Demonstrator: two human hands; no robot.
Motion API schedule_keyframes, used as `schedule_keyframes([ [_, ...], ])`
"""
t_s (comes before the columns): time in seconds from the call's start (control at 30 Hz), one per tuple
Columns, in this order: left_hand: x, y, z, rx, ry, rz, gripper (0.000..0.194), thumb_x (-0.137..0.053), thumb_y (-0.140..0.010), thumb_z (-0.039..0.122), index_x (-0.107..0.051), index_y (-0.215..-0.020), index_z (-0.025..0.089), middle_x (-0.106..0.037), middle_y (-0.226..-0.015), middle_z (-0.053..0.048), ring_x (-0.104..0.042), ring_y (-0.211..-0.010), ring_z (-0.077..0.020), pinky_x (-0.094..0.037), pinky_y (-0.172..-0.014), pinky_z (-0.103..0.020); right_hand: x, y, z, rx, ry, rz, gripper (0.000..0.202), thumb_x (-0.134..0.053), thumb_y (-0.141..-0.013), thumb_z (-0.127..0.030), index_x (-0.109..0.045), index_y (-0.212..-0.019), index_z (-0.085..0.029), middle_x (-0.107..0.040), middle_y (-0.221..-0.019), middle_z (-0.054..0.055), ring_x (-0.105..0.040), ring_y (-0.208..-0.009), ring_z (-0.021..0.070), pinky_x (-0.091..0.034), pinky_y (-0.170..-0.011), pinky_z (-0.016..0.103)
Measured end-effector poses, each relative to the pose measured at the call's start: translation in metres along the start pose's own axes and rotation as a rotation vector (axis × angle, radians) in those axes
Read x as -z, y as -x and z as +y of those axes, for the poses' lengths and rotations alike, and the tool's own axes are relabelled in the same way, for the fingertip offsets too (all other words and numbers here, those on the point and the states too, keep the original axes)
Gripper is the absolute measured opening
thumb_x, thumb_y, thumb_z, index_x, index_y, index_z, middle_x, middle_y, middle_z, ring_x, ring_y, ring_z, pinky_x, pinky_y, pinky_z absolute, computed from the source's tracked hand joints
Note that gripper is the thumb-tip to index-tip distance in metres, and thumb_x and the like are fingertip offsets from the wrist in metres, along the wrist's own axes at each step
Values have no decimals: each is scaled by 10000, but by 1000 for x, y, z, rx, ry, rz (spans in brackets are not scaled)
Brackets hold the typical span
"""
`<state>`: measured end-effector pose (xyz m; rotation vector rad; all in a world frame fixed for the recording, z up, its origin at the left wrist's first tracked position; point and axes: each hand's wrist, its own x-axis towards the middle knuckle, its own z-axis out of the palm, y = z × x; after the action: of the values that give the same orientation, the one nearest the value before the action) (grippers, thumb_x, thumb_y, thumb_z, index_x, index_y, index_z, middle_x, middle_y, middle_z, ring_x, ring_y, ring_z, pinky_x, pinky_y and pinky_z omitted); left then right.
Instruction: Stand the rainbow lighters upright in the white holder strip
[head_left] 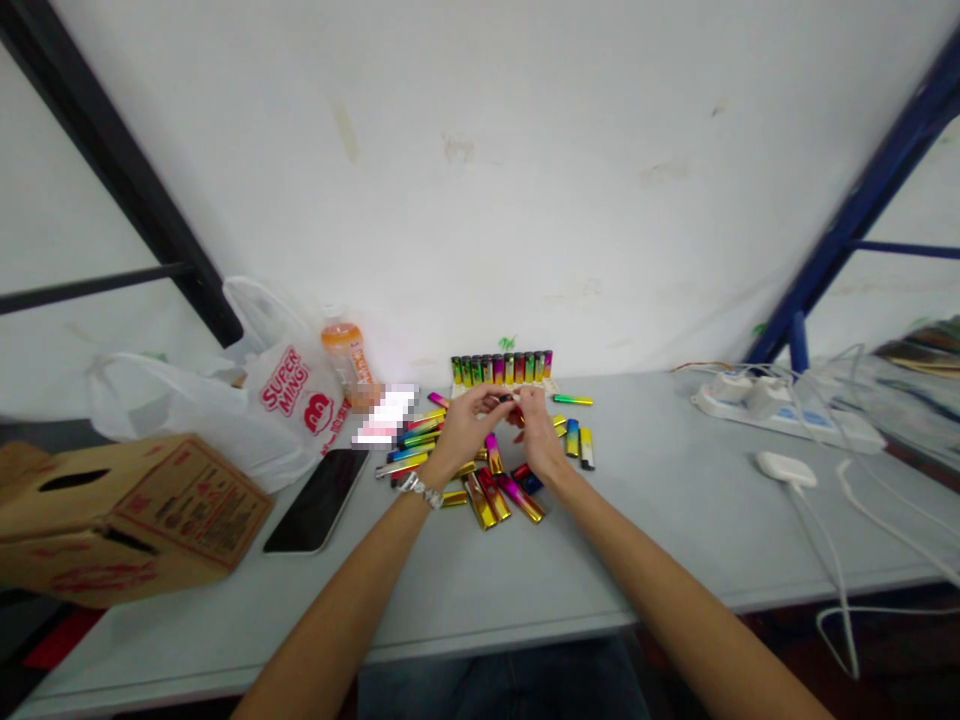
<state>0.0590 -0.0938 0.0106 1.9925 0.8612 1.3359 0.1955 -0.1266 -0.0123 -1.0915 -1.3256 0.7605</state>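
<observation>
My left hand [472, 425], with a metal watch on its wrist, and my right hand [535, 425] meet over a pile of lighters. Both are closed, fingertips together, around a small lighter [507, 398]; its dark end shows, while fingers hide most of the rest. Beneath and around the hands lie many shiny lighters [480, 500] in red, gold, purple, blue and green. Behind them, a row of upright lighters [502, 368] with black tops stands close to the wall. A green-and-yellow lighter [572, 400] lies by itself right of my right hand.
Left on the grey table [675, 500] are a black-screened phone [319, 503], a cardboard box [135, 515], a white plastic bag [262, 400] and an orange drink bottle [349, 355]. A power strip [787, 415], a white charger [785, 468] and loose cables lie at the right.
</observation>
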Motion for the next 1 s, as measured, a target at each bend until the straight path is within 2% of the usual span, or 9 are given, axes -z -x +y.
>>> schedule_keyframes([
  [0.07,8,-20,-1,-23,-81,33,216,-676,-859,321,-691,-1006,163,-728,-895,-55,-678,-797,-160,-555,-770,-295,9,-6,-3,15,30,77,407,-379,-938,-594,-502,-1094,-239,-619,-974,48,-585,-888,211,-445,-784,338],
  [0.13,15,-42,-3,-75,-244,12,172,-678,-850,250,-707,-1002,173,-731,-908,-50,-675,-811,-159,-546,-798,-297,18,-13,-4,17,44,159,411,-402,-931,-574,-494,-1129,-226,-609,-1045,65,-566,-983,221,-424,-867,355],
  [0.23,19,-74,-7,-117,-476,-129,167,-652,-847,168,-717,-1001,174,-735,-930,-62,-673,-812,-170,-538,-814,-312,28,-19,-2,-6,30,226,410,-398,-932,-565,-482,-1150,-228,-597,-1070,68,-554,-1027,221,-416,-880,353],
  [0.37,15,-99,-14,-107,-739,-294,170,-637,-846,149,-740,-979,171,-747,-913,-84,-680,-842,-207,-515,-848,-336,32,-22,3,-35,20,223,414,-380,-934,-577,-476,-1150,-237,-600,-1055,60,-562,-979,211,-426,-831,334],
  [0.5,11,-110,-23,-71,-845,-364,174,-647,-829,158,-761,-959,179,-756,-877,-83,-686,-853,-221,-509,-838,-324,32,-23,5,-50,26,211,412,-371,-934,-582,-469,-1142,-241,-604,-1036,55,-563,-960,210,-426,-815,330],
  [0.67,14,-117,-36,-96,-868,-378,200,-631,-824,182,-775,-963,188,-761,-860,-69,-681,-840,-203,-510,-851,-306,33,-25,4,-71,31,210,417,-373,-926,-589,-475,-1135,-243,-618,-1023,51,-568,-958,212,-425,-815,330],
  [0.83,19,-124,-41,-80,-859,-433,221,-624,-812,196,-786,-963,201,-766,-860,-56,-676,-822,-192,-505,-857,-307,37,-29,8,-85,38,224,412,-372,-920,-593,-489,-1110,-247,-619,-1019,52,-566,-996,220,-419,-826,337],
  [1.0,17,-121,-42,-72,-955,-423,289,-555,-878,217,-767,-1074,232,-737,-1020,-70,-622,-991,-218,-460,-927,-324,37,-32,14,-63,80,216,392,-351,-932,-575,-502,-1051,-233,-619,-974,49,-566,-965,220,-422,-854,357],
])
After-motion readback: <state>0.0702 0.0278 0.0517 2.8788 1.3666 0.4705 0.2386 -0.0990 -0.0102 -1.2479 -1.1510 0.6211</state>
